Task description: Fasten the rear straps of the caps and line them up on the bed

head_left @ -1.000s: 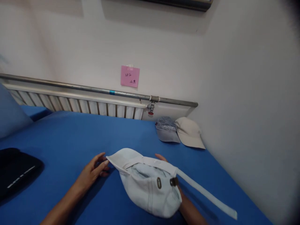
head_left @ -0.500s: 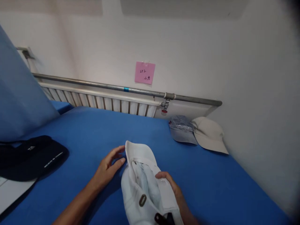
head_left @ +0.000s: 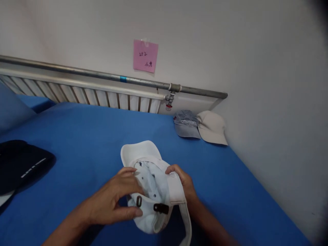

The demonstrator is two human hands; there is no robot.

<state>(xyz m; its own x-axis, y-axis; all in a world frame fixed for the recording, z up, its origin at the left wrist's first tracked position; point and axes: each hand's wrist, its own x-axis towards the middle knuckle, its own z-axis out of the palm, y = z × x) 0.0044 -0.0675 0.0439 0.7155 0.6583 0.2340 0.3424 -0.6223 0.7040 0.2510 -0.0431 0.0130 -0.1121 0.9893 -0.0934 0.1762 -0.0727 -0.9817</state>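
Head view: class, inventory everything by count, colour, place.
Walls: two, pale, back and right
Held cap: one, white, centre
Dark cap: one, black, left
White piece: one, white, under dark cap
Grey cap: one, grey, back right
Beige cap: one, beige, beside grey cap
Note: one, pink, on wall
Pipe: one, grey, along wall
Radiator: one, white, below pipe
Valve: one, grey-red, below pipe
Surface: one, blue, beneath caps
Unclear thing: one, blue, left edge
Left hand, right hand: one each, bare, at held cap

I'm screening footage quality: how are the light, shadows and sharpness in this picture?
Head view: dim, fairly soft light, no strong glare; dark shadow beneath the left forearm; top right corner darkened; lettering on the black cap soft, numerals on the pink note readable.
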